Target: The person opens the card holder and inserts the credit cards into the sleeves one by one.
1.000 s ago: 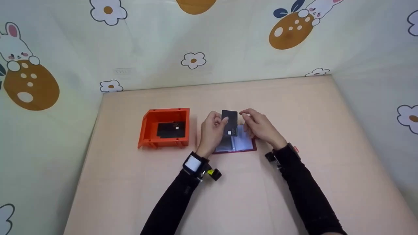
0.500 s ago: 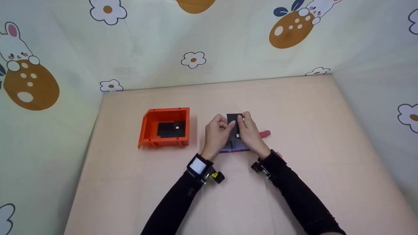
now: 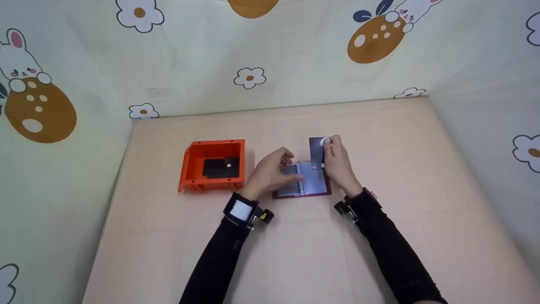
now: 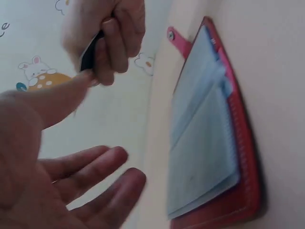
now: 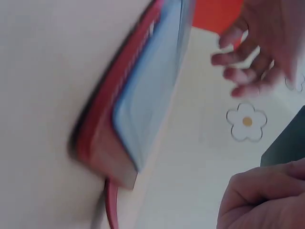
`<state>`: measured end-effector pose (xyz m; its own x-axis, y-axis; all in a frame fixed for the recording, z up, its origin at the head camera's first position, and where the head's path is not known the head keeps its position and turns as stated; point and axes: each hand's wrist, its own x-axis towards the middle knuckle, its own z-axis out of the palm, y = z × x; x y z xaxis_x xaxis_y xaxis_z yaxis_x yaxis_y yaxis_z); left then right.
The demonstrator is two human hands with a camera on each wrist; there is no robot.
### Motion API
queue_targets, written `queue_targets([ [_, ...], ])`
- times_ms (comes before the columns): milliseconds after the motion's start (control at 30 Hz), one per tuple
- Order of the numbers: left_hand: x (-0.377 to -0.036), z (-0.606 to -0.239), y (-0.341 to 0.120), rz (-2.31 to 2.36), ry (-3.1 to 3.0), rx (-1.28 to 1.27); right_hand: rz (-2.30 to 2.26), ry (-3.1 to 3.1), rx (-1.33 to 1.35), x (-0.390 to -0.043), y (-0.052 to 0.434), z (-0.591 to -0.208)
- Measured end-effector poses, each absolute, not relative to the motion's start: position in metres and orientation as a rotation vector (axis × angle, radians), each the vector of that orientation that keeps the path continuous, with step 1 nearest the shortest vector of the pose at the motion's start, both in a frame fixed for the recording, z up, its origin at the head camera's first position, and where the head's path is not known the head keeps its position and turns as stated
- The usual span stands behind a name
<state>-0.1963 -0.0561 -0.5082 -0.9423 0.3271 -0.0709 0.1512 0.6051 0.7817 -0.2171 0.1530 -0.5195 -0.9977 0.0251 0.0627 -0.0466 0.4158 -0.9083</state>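
Observation:
A dark card (image 3: pixel 316 150) stands raised over the far right part of a red card holder. My right hand (image 3: pixel 339 166) pinches it along its right side, thumb on its face. The card holder (image 3: pixel 314 181) lies spread on the table, its clear plastic sleeves showing. Over its left half, my left hand (image 3: pixel 270 172) is held with fingers apart and nothing in them. In the left wrist view the spread fingers (image 4: pixel 95 171) are beside the sleeves, and a pink snap strap (image 4: pixel 179 43) sticks out from the cover. The right wrist view catches only a corner of the card (image 5: pixel 288 138).
An orange bin (image 3: pixel 181 177) stands on the table left of the card holder. Several dark cards (image 3: pixel 220 168) lie in it. A patterned cloth wall (image 3: pixel 202 63) rises behind the table's far edge.
The card has passed from the left hand to the right hand, after both held it half a second ago. My left hand has let go and drawn back left; the card has moved right.

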Motion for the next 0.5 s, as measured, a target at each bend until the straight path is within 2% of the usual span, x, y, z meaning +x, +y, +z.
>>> queue_targets([
  [233,-0.191,-0.508,-0.062,0.627,2.691,0.497,1.685,-2.539,-0.062,-0.223,0.165,-0.519],
  [500,-0.193,-0.516,-0.064,0.648,2.730,0.478,1.577,-2.648,0.011,-0.223,0.163,-0.525],
])
